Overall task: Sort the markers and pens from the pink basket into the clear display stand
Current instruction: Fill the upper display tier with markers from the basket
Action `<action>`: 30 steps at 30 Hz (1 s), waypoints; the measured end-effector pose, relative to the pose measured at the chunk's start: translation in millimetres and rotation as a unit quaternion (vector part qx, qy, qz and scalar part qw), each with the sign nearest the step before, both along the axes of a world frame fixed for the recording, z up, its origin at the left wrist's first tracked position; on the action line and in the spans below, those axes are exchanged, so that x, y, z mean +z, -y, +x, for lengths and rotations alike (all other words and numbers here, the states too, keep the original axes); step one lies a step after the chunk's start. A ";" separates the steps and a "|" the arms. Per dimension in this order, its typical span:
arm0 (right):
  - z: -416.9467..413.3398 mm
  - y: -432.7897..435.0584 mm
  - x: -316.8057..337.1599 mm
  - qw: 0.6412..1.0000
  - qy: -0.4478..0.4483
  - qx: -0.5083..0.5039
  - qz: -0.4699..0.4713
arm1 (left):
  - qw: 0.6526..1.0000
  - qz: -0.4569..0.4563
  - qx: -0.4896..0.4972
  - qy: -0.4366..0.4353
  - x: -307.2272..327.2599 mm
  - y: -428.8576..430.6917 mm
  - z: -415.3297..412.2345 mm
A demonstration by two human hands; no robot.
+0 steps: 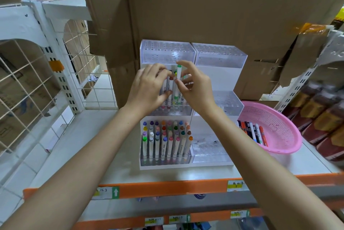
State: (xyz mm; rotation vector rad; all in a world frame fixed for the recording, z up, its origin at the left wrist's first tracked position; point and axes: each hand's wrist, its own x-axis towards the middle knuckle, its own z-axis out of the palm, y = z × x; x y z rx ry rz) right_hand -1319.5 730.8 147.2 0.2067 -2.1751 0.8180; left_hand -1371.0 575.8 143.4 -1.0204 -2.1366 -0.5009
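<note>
The clear tiered display stand (219,62) stands on the shelf in front of me. Its lowest left tier holds several upright markers (165,140) with coloured caps. My left hand (149,88) grips a bunch of markers (168,88) over the middle left tier. My right hand (193,86) pinches a white marker with a green cap (179,72) upright beside that bunch. The pink basket (275,127) sits to the right of the stand with several pens and markers (253,131) lying in it.
Large cardboard boxes (204,15) rise right behind the stand. A white wire grid rack (37,80) stands on the left. Packaged goods (320,116) fill the shelf on the right. The shelf's orange front edge (167,188) carries labels.
</note>
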 end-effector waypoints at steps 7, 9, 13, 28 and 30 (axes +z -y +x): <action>-0.8 -1.9 8.9 0.999 0.033 0.005 0.005 | 0.998 -0.008 0.056 0.027 -4.7 6.0 -0.6; -0.2 -1.3 7.8 1.000 0.030 0.001 0.004 | 0.997 -0.012 0.067 0.037 -5.9 7.5 -1.5; 0.3 -0.1 6.6 1.000 0.027 0.004 -0.003 | 0.996 -0.026 0.068 0.044 -5.6 9.6 -2.7; 2.4 0.2 -4.4 0.996 0.075 0.001 0.051 | 0.994 -0.054 0.083 0.042 -3.0 9.0 0.7; 2.6 0.3 -1.4 0.995 0.084 -0.001 0.047 | 0.994 -0.058 0.083 0.043 -2.5 9.2 0.8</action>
